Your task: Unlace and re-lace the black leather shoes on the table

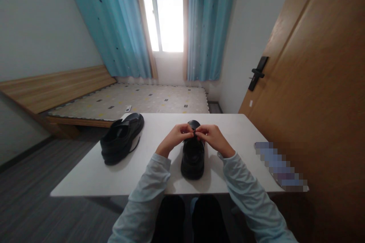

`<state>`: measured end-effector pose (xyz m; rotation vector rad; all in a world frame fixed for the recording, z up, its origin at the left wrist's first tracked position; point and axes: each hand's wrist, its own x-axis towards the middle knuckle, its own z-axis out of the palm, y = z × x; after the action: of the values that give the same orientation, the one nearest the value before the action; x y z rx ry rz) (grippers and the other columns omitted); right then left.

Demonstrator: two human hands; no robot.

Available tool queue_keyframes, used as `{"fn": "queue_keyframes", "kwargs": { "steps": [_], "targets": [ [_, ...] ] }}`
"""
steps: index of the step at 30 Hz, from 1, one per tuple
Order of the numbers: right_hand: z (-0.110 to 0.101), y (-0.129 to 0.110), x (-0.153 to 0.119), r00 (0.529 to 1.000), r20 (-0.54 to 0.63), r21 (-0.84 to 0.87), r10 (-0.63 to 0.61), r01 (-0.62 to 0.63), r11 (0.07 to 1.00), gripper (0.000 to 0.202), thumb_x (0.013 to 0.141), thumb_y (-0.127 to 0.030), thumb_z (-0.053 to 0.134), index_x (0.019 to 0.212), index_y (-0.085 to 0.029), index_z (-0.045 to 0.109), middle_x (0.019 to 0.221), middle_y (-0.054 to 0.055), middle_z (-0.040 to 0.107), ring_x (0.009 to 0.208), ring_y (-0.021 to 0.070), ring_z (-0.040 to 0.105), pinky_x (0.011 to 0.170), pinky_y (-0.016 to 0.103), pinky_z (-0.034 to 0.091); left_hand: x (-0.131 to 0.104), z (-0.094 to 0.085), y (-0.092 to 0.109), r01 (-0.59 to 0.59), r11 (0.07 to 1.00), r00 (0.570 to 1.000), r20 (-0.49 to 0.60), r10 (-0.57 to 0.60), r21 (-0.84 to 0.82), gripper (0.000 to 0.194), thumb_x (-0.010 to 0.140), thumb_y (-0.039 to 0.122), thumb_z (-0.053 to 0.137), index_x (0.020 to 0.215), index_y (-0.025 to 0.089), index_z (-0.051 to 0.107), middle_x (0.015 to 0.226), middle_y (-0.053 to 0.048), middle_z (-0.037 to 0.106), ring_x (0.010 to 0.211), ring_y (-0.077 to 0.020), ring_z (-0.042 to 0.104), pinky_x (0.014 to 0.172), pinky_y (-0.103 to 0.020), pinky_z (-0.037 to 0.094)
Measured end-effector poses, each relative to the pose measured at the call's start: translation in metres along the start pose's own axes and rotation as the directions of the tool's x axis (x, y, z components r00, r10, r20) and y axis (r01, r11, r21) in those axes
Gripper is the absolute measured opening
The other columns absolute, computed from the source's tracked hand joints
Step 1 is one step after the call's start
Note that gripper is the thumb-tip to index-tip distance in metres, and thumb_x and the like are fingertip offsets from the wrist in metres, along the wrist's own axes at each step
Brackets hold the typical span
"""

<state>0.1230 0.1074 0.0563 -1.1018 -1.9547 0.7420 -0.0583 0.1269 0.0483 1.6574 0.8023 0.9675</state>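
A black shoe (193, 161) stands on the white table (159, 182) in front of me, its toe pointing away and its heel near the front edge. Over its lace area, my left hand (181, 135) and my right hand (209, 135) meet with fingertips pinched close together. What they pinch is too small and dark to make out, and the fingers cover part of the shoe's upper. Further left on the table sits another black shoe (116, 146), angled, with a dark lace trailing from its right side.
A blurred bluish item (278, 165) lies at the table's right edge. Beyond the far edge is a low bed (154, 100) with a small white object (128, 108) on it. A wooden door (319, 83) stands close on the right. Blue curtains flank a window.
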Motion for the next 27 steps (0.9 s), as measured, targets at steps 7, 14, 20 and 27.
{"fn": "queue_keyframes", "kwargs": {
  "steps": [7, 14, 20, 27],
  "targets": [
    [0.000, 0.002, 0.003, 1.000, -0.024, -0.012, 0.002, -0.003, 1.000, 0.011, 0.073, -0.023, 0.058, 0.077, -0.014, 0.063, 0.064, 0.000, 0.062, 0.058, 0.0109, 0.053, 0.055, 0.022, 0.039, 0.001, -0.003, 0.002, -0.033, 0.996, 0.999, 0.037, 0.030, 0.082, 0.014, 0.068, 0.026, 0.063, 0.070, 0.014, 0.056, 0.066, 0.002, 0.054, 0.064, -0.0106, 0.048, 0.063, -0.024, 0.037],
    [-0.007, 0.005, 0.003, 0.995, 0.060, 0.068, 0.084, -0.088, 0.994, 0.010, 0.071, -0.023, 0.054, 0.073, -0.014, 0.059, 0.056, -0.003, 0.053, 0.050, 0.0083, 0.046, 0.049, 0.020, 0.035, -0.002, -0.008, 0.002, 0.038, 0.991, 0.999, -0.002, -0.038, 0.125, 0.009, 0.067, 0.024, 0.055, 0.066, 0.015, 0.054, 0.064, 0.002, 0.052, 0.066, -0.0120, 0.047, 0.064, -0.024, 0.036],
    [-0.015, 0.008, 0.003, 0.969, 0.151, 0.056, 0.193, -0.203, 0.978, 0.005, 0.069, -0.018, 0.052, 0.070, -0.015, 0.056, 0.048, -0.006, 0.049, 0.042, 0.0062, 0.041, 0.043, 0.018, 0.031, -0.006, -0.009, 0.004, 0.118, 0.984, 0.993, 0.013, -0.121, 0.133, 0.012, 0.065, 0.027, 0.051, 0.063, 0.016, 0.051, 0.063, 0.003, 0.048, 0.065, -0.0119, 0.044, 0.062, -0.025, 0.033],
    [-0.019, 0.015, 0.004, 0.942, 0.225, 0.015, 0.247, -0.257, 0.966, 0.005, 0.068, -0.015, 0.050, 0.069, -0.015, 0.054, 0.047, -0.006, 0.048, 0.040, 0.0051, 0.040, 0.039, 0.016, 0.031, -0.008, -0.011, 0.009, 0.240, 0.947, 0.969, 0.002, -0.246, 0.213, 0.016, 0.062, 0.032, 0.050, 0.062, 0.016, 0.053, 0.064, 0.002, 0.052, 0.066, -0.0135, 0.045, 0.060, -0.024, 0.032]
  ]
}}
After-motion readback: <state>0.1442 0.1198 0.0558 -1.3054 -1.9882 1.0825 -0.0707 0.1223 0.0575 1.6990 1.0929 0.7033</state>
